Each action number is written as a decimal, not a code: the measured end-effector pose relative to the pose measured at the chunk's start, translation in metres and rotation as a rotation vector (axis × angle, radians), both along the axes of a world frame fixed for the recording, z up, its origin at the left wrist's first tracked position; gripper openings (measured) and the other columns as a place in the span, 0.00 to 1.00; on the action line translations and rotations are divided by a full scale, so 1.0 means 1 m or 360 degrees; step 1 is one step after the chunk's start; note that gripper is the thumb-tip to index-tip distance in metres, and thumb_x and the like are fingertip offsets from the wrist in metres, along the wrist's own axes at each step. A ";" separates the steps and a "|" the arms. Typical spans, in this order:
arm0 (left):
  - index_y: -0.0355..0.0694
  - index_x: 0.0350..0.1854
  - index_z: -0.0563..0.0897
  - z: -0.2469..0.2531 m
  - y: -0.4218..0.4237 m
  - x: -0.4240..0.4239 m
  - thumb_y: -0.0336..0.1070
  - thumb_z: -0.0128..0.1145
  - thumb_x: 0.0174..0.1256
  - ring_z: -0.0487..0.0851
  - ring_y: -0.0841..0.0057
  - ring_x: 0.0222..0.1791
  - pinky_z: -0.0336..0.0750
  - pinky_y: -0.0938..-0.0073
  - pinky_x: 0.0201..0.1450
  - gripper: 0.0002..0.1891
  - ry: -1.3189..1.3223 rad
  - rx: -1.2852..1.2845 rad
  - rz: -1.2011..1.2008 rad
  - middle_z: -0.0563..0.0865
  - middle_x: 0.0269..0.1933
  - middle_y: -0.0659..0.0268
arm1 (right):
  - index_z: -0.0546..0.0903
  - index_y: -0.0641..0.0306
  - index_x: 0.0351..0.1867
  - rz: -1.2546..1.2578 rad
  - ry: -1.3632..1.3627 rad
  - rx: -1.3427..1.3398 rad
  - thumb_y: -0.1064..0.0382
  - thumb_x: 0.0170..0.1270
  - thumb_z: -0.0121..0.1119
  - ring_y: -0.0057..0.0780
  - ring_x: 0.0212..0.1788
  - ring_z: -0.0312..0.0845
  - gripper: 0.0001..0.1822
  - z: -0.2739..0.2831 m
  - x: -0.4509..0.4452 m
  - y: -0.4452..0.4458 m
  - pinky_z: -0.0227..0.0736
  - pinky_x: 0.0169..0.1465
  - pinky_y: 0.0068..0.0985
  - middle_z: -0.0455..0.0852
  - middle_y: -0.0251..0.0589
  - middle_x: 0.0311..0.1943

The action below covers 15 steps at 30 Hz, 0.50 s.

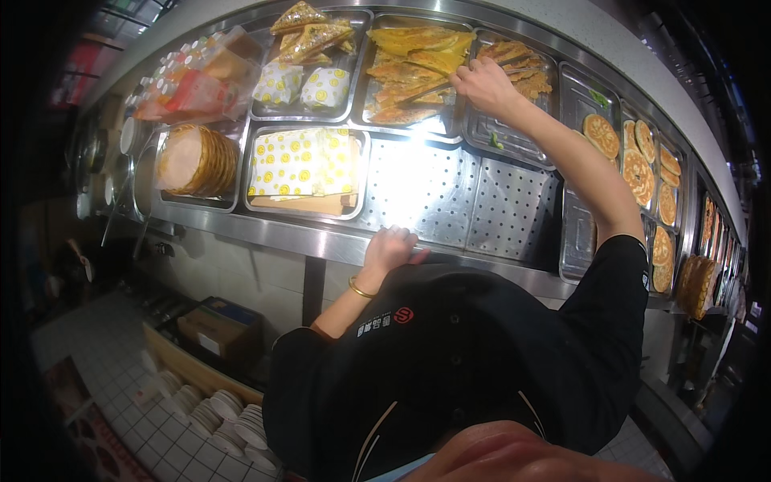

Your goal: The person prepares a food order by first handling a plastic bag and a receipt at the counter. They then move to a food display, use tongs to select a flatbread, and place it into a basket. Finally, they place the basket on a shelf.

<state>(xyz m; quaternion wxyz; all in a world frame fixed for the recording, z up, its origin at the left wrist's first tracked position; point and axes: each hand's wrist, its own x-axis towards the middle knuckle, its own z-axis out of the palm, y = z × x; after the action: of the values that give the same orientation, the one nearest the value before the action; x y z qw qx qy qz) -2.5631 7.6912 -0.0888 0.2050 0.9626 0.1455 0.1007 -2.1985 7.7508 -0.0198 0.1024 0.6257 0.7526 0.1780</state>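
Note:
My right hand (486, 86) is closed around a long thin tool, apparently tongs (421, 92). The tool's left end reaches over flat golden fried pieces (391, 84) in a steel tray (443, 129). Its other end shows above a neighbouring tray (512, 141), where browned fried pieces (533, 81) and a scrap of green leaf (496, 141) lie. On the counter's front steel edge rests my left hand (390, 250), fingers curled in and nothing visible in it. A gold-coloured bangle (359, 287) circles that wrist.
Left stand wrapped sandwiches (316, 42), smiley-printed paper sheets (301, 162), stacked round flatbreads (196, 159) and bottles (174, 72). Perforated steel panels (506, 208) lie before me. Right, trays hold round griddled breads (638, 175). Below left are a cardboard box (220, 325) and stacked white lids or bowls (226, 406).

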 end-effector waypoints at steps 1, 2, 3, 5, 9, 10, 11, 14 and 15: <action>0.40 0.24 0.79 0.003 0.000 0.001 0.46 0.67 0.53 0.81 0.66 0.32 0.77 0.68 0.36 0.14 0.0003 -0.0059 0.0005 0.79 0.28 0.61 | 0.78 0.61 0.35 -0.0001 -0.0037 0.0010 0.66 0.51 0.57 0.35 0.36 0.80 0.09 -0.001 -0.002 0.002 0.72 0.38 0.31 0.81 0.38 0.30; 0.40 0.24 0.79 0.003 0.000 0.001 0.45 0.67 0.53 0.81 0.66 0.33 0.77 0.68 0.35 0.14 0.0014 -0.0075 0.0009 0.79 0.27 0.61 | 0.79 0.60 0.34 -0.0003 -0.0070 0.0021 0.66 0.53 0.56 0.34 0.35 0.81 0.07 -0.001 -0.005 0.003 0.72 0.37 0.31 0.82 0.38 0.29; 0.40 0.24 0.79 0.003 0.000 0.001 0.44 0.67 0.53 0.81 0.66 0.33 0.77 0.67 0.35 0.14 0.0022 -0.0098 0.0010 0.79 0.27 0.61 | 0.80 0.60 0.33 -0.0007 -0.0107 0.0027 0.66 0.55 0.56 0.33 0.34 0.82 0.05 -0.001 -0.008 0.002 0.72 0.37 0.31 0.83 0.38 0.29; 0.40 0.24 0.79 0.004 0.000 0.002 0.43 0.67 0.53 0.81 0.65 0.32 0.76 0.66 0.35 0.13 0.0031 -0.0115 0.0008 0.79 0.27 0.62 | 0.81 0.60 0.32 -0.0033 -0.0127 0.0022 0.66 0.58 0.56 0.33 0.33 0.82 0.04 0.001 -0.012 0.001 0.72 0.35 0.30 0.84 0.38 0.29; 0.40 0.24 0.79 -0.001 0.000 0.001 0.41 0.67 0.52 0.80 0.65 0.31 0.75 0.65 0.32 0.12 -0.0007 -0.0121 0.0008 0.79 0.26 0.62 | 0.81 0.60 0.33 -0.0114 0.0005 -0.0011 0.65 0.58 0.56 0.33 0.34 0.83 0.05 0.000 -0.016 -0.005 0.73 0.35 0.31 0.84 0.39 0.30; 0.40 0.23 0.79 -0.002 0.000 0.001 0.40 0.67 0.52 0.80 0.65 0.31 0.74 0.65 0.32 0.12 -0.0025 -0.0128 0.0014 0.79 0.26 0.63 | 0.81 0.60 0.33 -0.0131 0.0055 -0.0015 0.65 0.58 0.56 0.34 0.34 0.83 0.05 -0.001 -0.016 -0.007 0.73 0.35 0.31 0.84 0.39 0.30; 0.40 0.23 0.79 -0.003 -0.001 0.000 0.40 0.68 0.52 0.80 0.65 0.30 0.74 0.65 0.32 0.12 -0.0034 -0.0132 0.0012 0.79 0.26 0.63 | 0.81 0.60 0.34 -0.0140 0.0052 -0.0021 0.65 0.58 0.56 0.34 0.34 0.83 0.05 0.000 -0.015 -0.011 0.74 0.35 0.31 0.84 0.39 0.30; 0.40 0.23 0.79 -0.005 0.002 -0.001 0.41 0.68 0.52 0.80 0.65 0.30 0.74 0.65 0.32 0.12 -0.0068 -0.0101 0.0011 0.78 0.25 0.63 | 0.81 0.61 0.34 -0.0149 0.0044 -0.0028 0.65 0.58 0.56 0.34 0.34 0.83 0.06 0.000 -0.004 -0.021 0.74 0.35 0.32 0.84 0.39 0.31; 0.40 0.23 0.79 -0.011 0.002 -0.001 0.42 0.68 0.52 0.80 0.65 0.30 0.74 0.65 0.32 0.13 -0.0084 -0.0067 0.0004 0.78 0.25 0.63 | 0.81 0.61 0.34 -0.0153 0.0038 -0.0030 0.65 0.58 0.56 0.34 0.34 0.83 0.06 -0.002 -0.001 -0.024 0.74 0.35 0.32 0.84 0.39 0.31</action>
<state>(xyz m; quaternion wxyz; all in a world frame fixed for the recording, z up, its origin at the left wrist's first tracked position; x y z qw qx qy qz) -2.5644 7.6929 -0.1000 0.2289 0.9549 0.1433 0.1233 -2.1992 7.7263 -0.0216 0.1077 0.6621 0.7245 0.1583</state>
